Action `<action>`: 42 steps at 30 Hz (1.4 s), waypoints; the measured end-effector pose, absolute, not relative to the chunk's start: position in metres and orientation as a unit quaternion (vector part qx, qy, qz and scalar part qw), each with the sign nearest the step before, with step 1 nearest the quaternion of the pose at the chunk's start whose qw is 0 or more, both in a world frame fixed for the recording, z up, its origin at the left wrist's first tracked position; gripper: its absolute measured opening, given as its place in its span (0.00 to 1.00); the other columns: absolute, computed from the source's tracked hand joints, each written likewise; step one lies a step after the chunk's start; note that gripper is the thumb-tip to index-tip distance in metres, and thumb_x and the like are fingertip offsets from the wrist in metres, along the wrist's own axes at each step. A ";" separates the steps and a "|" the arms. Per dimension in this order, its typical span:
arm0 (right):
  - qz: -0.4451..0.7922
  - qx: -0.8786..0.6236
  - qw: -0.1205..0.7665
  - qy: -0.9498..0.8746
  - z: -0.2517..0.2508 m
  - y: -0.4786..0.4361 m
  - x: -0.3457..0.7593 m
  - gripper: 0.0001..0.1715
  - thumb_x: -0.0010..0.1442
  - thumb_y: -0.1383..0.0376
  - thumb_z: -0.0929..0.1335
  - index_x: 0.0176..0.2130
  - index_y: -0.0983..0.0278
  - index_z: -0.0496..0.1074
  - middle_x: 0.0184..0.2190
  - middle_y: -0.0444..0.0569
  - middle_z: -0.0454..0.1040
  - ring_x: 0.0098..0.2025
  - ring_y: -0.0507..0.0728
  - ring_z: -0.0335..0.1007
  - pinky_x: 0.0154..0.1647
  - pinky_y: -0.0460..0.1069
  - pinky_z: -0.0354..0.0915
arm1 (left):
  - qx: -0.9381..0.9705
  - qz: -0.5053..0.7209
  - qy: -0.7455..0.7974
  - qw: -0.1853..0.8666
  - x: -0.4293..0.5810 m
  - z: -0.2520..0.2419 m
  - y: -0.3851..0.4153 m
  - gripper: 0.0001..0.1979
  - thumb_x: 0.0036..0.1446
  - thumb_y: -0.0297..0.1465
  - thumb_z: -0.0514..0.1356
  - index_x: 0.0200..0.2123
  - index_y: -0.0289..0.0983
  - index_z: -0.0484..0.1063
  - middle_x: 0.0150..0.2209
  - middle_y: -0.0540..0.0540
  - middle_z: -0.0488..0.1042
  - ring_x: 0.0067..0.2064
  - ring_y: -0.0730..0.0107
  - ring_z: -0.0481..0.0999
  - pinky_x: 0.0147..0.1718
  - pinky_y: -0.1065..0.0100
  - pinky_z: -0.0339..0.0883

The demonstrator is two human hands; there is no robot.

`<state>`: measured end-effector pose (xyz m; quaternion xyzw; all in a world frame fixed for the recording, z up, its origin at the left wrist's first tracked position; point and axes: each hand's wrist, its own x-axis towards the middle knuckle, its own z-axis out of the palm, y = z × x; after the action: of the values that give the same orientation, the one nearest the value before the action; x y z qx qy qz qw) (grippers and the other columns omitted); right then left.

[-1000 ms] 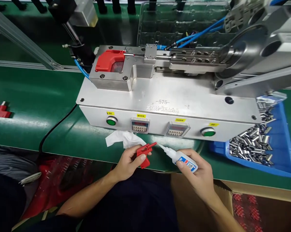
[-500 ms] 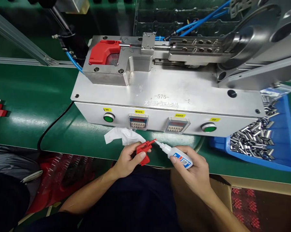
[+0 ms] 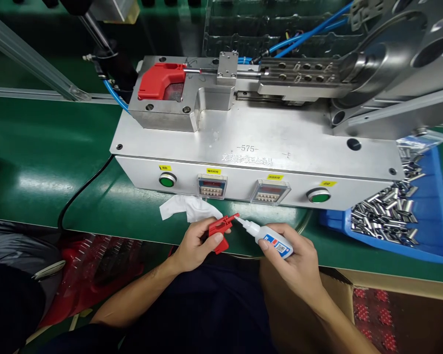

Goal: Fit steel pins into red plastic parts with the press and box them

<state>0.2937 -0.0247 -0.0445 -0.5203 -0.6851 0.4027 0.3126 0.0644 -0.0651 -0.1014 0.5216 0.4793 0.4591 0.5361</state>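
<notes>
My left hand is closed round a small red plastic part, held over the near edge of the green belt. My right hand grips a white glue bottle with a blue and red label. The bottle's nozzle tip touches the right end of the red part. A crumpled white cloth lies on the belt just behind my left hand. Another red part sits in the metal fixture at the back left of the machine.
A silver press machine with two green buttons and two counters stands on the green belt. A blue tray of several small metal tubes lies at the right. A cardboard box with red parts is below right. A black cable runs left.
The bottle's nozzle came up to the end of the red part and now touches it. The loose red part on the belt at far left has moved almost out of view.
</notes>
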 end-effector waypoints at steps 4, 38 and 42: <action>0.400 -0.509 0.318 -0.693 -0.047 -0.025 0.295 0.08 0.66 0.60 0.71 0.36 0.60 0.74 0.24 0.42 0.74 0.21 0.51 0.66 0.22 0.46 0.62 | 0.519 0.461 0.482 0.534 0.065 -0.101 -0.066 0.18 0.71 0.43 0.60 0.44 0.35 0.82 0.37 0.44 0.82 0.35 0.66 0.78 0.37 0.69 0.71; 0.413 -0.516 0.331 -0.673 -0.045 -0.025 0.295 0.06 0.64 0.61 0.72 0.35 0.60 0.75 0.25 0.42 0.75 0.22 0.52 0.67 0.23 0.45 0.63 | 0.516 0.465 0.480 0.536 0.065 -0.103 -0.066 0.18 0.71 0.43 0.60 0.44 0.35 0.82 0.38 0.44 0.82 0.35 0.66 0.78 0.37 0.69 0.72; 0.431 -0.533 0.328 -0.650 -0.045 -0.025 0.294 0.08 0.63 0.58 0.72 0.36 0.60 0.76 0.25 0.44 0.76 0.24 0.53 0.67 0.24 0.46 0.64 | 0.521 0.451 0.486 0.537 0.066 -0.102 -0.066 0.20 0.71 0.45 0.59 0.45 0.34 0.82 0.37 0.43 0.81 0.36 0.65 0.78 0.38 0.67 0.72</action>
<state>0.2943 -0.0255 -0.0446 -0.5334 -0.6497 0.4312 0.3279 0.0656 -0.0660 -0.1020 0.5210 0.4862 0.4511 0.5373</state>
